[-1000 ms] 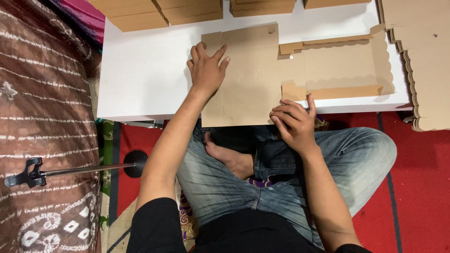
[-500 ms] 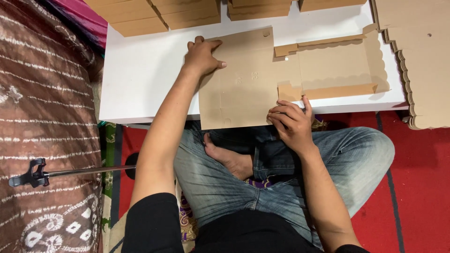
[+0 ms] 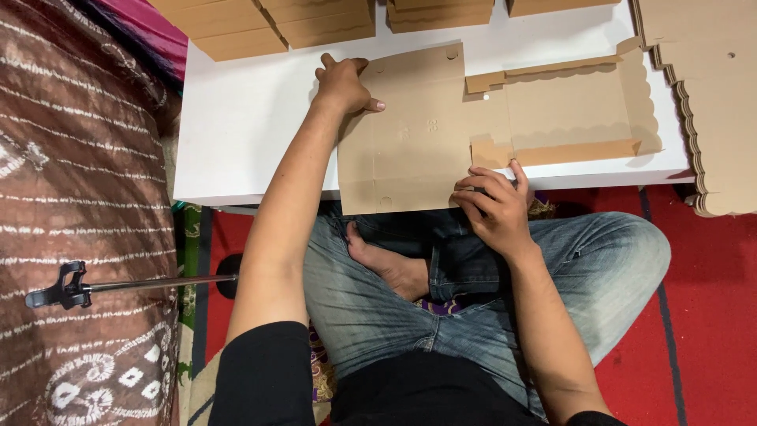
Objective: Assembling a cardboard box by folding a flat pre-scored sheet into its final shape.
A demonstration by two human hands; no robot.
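At the tabletop's (image 3: 252, 134) near edge lies our flat cardboard blank (image 3: 410, 142), overhanging toward our lap. Our left hand (image 3: 345, 81) has slid up to the blank's far left corner and presses there, palm down, fingers loose. The blank itself hasn't shifted. Our right hand (image 3: 490, 207) pinches its near edge by the folded flap (image 3: 552, 151). Folded boxes (image 3: 284, 20) line the far edge; a scalloped stack (image 3: 710, 102) crowds the right corner.

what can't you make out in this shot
Head view only:
- Stacked boxes along the top: cut off by the frame edge.
- Cardboard stack at right: runs past the frame edge.
- Cardboard sheet: near corner hidden under the right hand, far corner under the left hand.
- Small marks on the sheet: too small to tell.
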